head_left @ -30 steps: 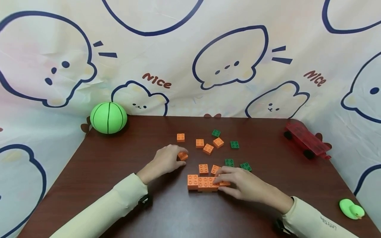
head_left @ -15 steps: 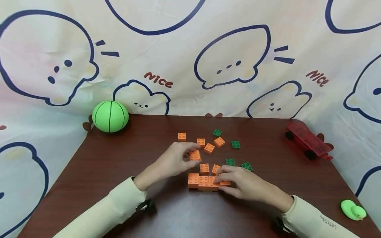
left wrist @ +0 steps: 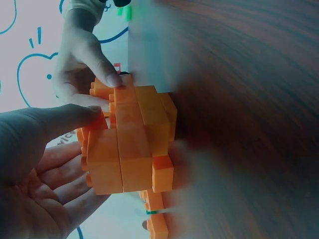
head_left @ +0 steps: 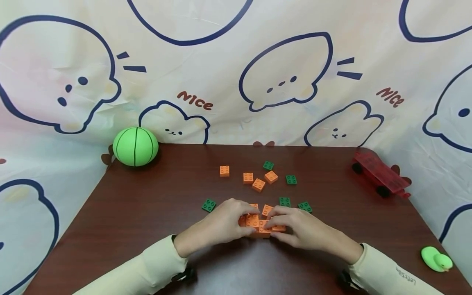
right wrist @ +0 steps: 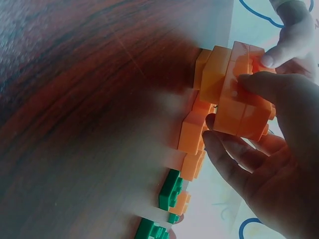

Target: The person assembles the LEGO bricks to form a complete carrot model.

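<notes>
My left hand pinches an orange toy brick between thumb and fingers, over the left part of a built block of orange bricks. In the left wrist view that brick sits at the studded top of the block, the thumb on its edge. My right hand grips the block's right end. Seen from the right wrist, the thumb lies on one side of the block and the fingers curl round the other. The block's left end is partly hidden behind the left hand.
Loose orange bricks and green bricks lie beyond the hands on the dark wooden table. One green brick is left of the left hand. A green ball, red toy car and green duck stand near the edges.
My left hand has carried the orange brick rightward and nearer, onto the built block's left part. A green brick formerly hidden by that arm now shows. The right hand has stayed in place.
</notes>
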